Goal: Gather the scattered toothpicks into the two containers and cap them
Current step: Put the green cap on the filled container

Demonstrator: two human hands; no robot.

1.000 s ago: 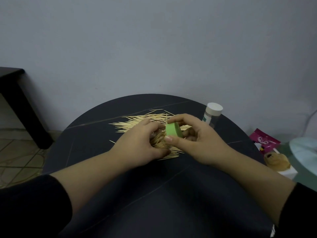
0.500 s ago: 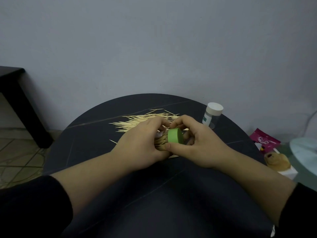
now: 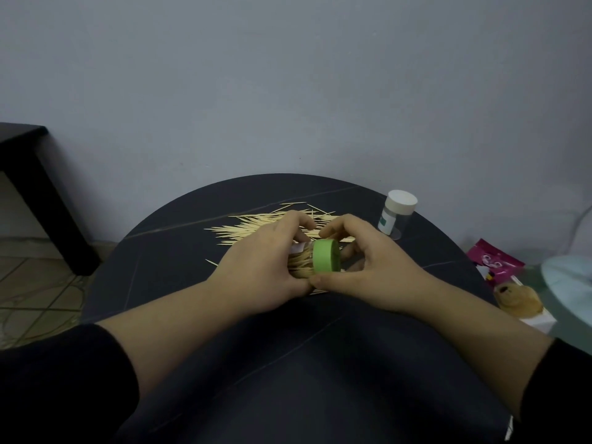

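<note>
Above the middle of the round dark table [image 3: 179, 251], grips a clear container [image 3: 298, 249] with the left hand [image 3: 256, 267], fingers curled round its body and thumb underneath. Holds it lying on its side, mouth toward the right, with packed toothpicks [image 3: 299, 265] visible through the wall. With the right hand [image 3: 368, 270], pinches the green cap [image 3: 326, 259] between an arched forefinger on top and the thumb below, the remaining fingers bent behind it. Has the cap over the container's mouth; cannot tell whether fully seated. Touches thumb tip to thumb tip just under the cap.

Just behind both hands, on the tabletop: loose toothpicks [image 3: 256, 227] in a flat fan, mostly side by side, with a few strays at the near left edge of the pile. Farther right, near the table's rim, upright and well apart from the hands: a second container [image 3: 394, 222], clear, with a white cap [image 3: 402, 201] on and a green-and-white label. Off the table to the right: a pink packet [image 3: 493, 261] and a small brown plush toy [image 3: 515, 299] on a pale surface. At far left: a dark side table [image 3: 19, 149] over tiled floor [image 3: 32, 283].
</note>
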